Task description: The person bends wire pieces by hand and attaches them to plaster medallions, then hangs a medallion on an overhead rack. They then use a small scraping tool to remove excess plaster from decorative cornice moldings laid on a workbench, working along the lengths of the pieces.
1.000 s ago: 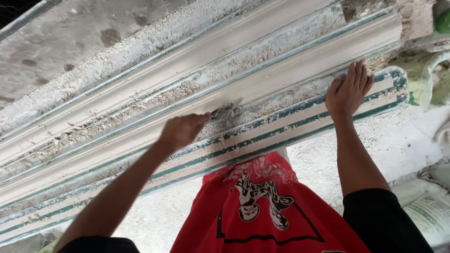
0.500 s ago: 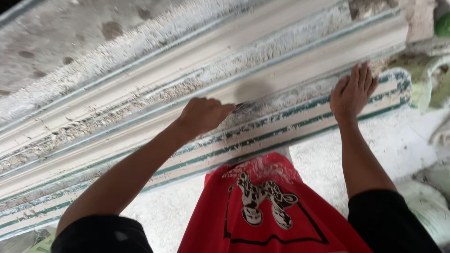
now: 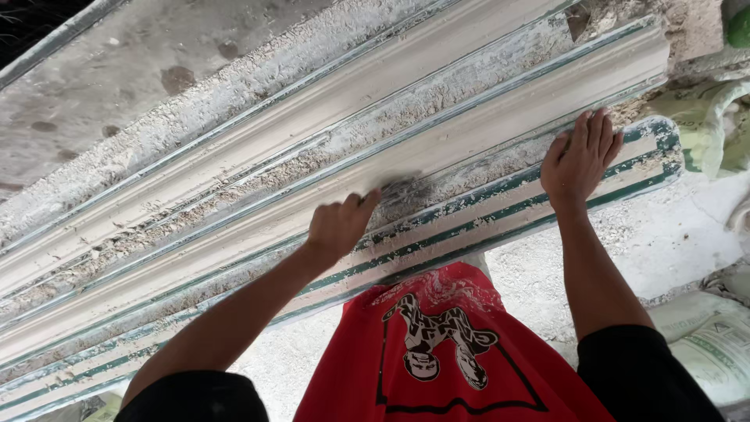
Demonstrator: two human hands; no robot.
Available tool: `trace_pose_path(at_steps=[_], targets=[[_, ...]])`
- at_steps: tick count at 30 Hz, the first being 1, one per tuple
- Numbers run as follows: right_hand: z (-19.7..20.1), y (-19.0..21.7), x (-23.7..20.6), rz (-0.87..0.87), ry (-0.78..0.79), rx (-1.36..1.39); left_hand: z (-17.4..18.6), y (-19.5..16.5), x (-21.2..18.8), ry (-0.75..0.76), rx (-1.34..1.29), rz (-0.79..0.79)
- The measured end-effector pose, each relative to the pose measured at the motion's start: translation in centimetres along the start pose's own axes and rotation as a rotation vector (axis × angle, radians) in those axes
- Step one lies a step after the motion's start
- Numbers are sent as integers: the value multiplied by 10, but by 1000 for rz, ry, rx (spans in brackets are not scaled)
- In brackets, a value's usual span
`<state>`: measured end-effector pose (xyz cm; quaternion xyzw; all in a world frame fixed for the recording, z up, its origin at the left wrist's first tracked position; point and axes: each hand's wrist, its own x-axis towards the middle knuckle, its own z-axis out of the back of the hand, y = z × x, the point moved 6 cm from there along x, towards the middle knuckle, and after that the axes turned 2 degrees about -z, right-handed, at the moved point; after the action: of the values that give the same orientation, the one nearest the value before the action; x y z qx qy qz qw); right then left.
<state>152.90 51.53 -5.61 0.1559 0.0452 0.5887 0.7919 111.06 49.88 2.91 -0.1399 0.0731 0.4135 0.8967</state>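
Long plaster cornice mouldings (image 3: 437, 156) lie side by side w/ green-edged mould strips (image 3: 500, 223), running diagonally from lower left to upper right. Crumbly white plaster bits fill the grooves btwn them. Below, a dusty white floor (image 3: 687, 227) carries sacks: one at right edge (image 3: 703, 344), a greenish one at upper right (image 3: 703, 117).

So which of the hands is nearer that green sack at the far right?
The right hand. It lies flat on the moulding close beside the green sack; the left hand is farther along the moulding, near its middle.
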Motion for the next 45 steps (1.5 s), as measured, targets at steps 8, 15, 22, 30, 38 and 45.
trace_pose_path(at_steps=[8,15,22,30,38,45], targets=[[8,4,5,25,-25,37,35,8,12,50,-132,-39],[0,0,2,8,-40,6,14,-22,12,-17,-105,19],[7,5,6,3,4,39,18,-22,24,-10,-115,-68],[4,-1,3,4,-32,-10,6,-20,11,8,-120,16],[9,2,5,5,-38,-18,15,-30,27,-150,-172,-75],[6,-2,4,-11,-45,-2,9,-42,39,-89,-44,-30]])
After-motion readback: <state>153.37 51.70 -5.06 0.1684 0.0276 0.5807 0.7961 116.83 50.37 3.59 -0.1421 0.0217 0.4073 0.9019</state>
